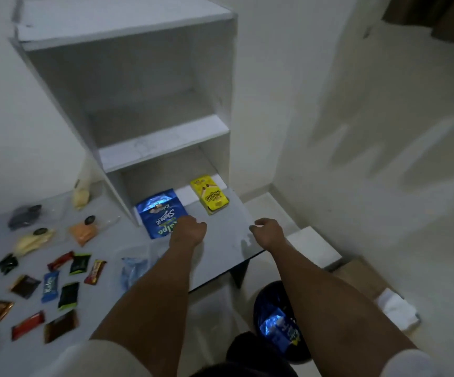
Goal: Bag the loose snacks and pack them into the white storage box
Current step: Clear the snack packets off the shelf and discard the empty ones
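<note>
My left hand (189,231) rests on the lower edge of a blue foil snack pouch (158,210) that lies at the foot of the white shelf unit; its fingers curl at the pouch edge. My right hand (268,229) hovers at the table's right edge, fingers curled, nothing in it. A yellow snack box (210,195) lies in the shelf's bottom compartment. Several small wrapped snacks (50,285) are spread over the left of the white table (220,240). Filled clear bags (83,232) lie behind them, and a clear bag with blue packets (133,270) sits near my left forearm.
The white shelf unit (149,110) stands on the table, its upper shelves bare. A dark bin (280,322) holding a blue wrapper sits on the floor below the table's right edge. White walls close in on the left and right. A white cloth (397,308) lies on the floor.
</note>
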`<control>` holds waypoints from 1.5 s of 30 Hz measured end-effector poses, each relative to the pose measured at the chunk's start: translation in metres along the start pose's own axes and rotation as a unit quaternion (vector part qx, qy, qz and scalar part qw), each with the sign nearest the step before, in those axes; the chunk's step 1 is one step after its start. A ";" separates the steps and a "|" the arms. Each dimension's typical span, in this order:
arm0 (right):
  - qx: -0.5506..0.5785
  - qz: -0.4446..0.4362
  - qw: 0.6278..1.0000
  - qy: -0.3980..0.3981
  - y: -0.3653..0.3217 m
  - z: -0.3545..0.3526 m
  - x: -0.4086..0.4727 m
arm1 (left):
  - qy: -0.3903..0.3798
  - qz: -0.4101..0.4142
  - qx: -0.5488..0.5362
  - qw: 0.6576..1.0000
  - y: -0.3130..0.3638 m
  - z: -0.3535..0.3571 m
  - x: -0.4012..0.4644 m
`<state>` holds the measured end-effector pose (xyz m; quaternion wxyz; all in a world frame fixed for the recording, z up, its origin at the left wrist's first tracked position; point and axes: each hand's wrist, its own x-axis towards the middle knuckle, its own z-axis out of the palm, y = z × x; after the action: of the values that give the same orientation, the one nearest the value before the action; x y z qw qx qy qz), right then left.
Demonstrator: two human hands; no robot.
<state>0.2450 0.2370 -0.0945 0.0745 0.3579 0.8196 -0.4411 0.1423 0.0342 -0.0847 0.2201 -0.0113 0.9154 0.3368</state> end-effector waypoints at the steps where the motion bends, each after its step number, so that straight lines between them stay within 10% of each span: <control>1: -0.002 -0.010 1.000 0.000 -0.011 0.005 0.002 | 0.010 -0.010 -0.003 1.000 -0.007 -0.011 0.005; 31: -0.132 0.089 0.985 -0.071 -0.116 0.131 0.232 | 0.042 -0.296 -0.017 0.954 -0.108 -0.038 0.174; 45: 0.140 0.144 0.970 -0.134 -0.097 0.122 0.212 | 0.153 -0.246 -0.227 0.930 -0.078 -0.043 0.171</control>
<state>0.0026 0.2182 -0.1959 0.1955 0.4163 0.6719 -0.5805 -0.0163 -0.0313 -0.1736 0.1445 -0.3370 0.8056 0.4653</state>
